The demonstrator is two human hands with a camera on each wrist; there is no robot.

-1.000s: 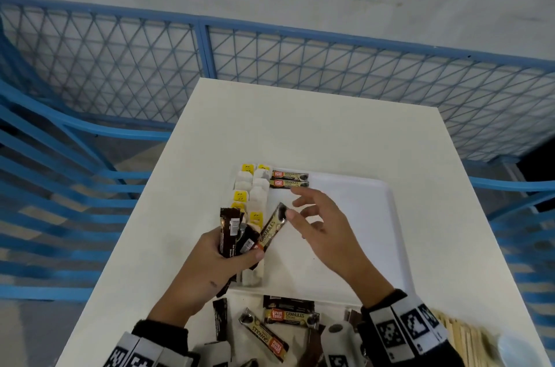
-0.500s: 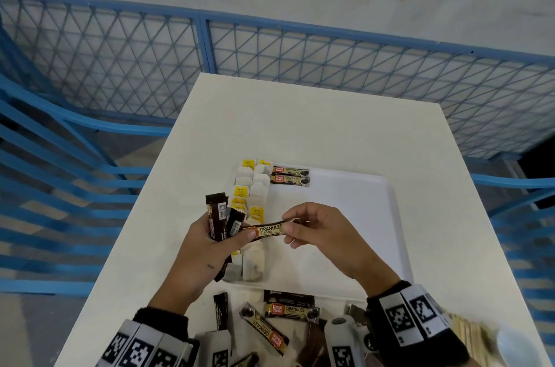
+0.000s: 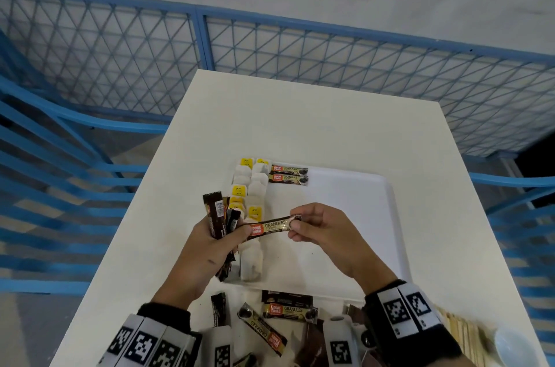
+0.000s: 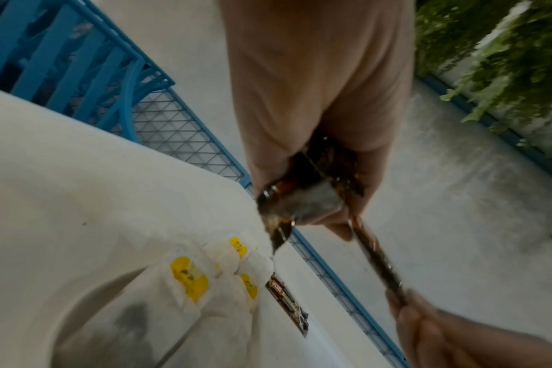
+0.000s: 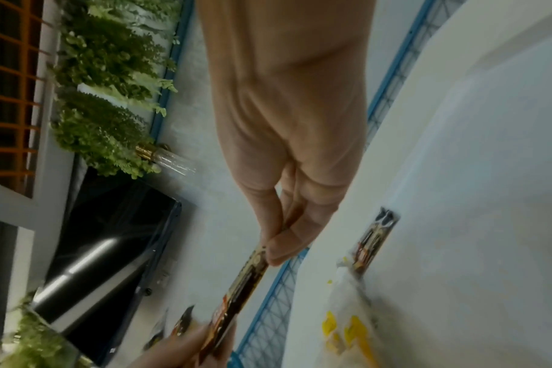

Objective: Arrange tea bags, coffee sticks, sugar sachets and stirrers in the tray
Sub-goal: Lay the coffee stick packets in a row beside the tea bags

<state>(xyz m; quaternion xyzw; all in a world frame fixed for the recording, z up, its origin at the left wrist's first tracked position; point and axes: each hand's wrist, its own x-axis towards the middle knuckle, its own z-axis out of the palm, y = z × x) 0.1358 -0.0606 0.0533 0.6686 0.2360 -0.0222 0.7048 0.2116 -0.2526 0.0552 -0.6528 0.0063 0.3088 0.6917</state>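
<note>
One gold coffee stick [image 3: 271,227] hangs level above the tray's left side, stretched between both hands. The right hand [image 3: 326,234] pinches its right end between thumb and curled fingers; the left hand [image 3: 207,252] clamps its left end under the thumb while its fingers wrap a bunch of dark sticks [image 3: 216,215], at least three, fanned upward. Two more gold sticks [image 3: 289,175] lie side by side in the white tray [image 3: 360,216] at its far left, just right of two columns of tea bags [image 3: 251,186] running along the tray's left edge; their count is unclear under the hands. The tray's middle and right are bare. On the table [image 3: 300,120], near the person, about six loose sticks [image 3: 279,315] lie scattered, with wooden stirrers [image 3: 459,333] at the near right corner. A blue mesh fence [image 3: 120,60] rings the table. Only the left wrist view shows the bunch's lower ends [image 4: 302,201] poking out of the fist; the right wrist view shows the pinch [image 5: 287,239] edge-on.
</note>
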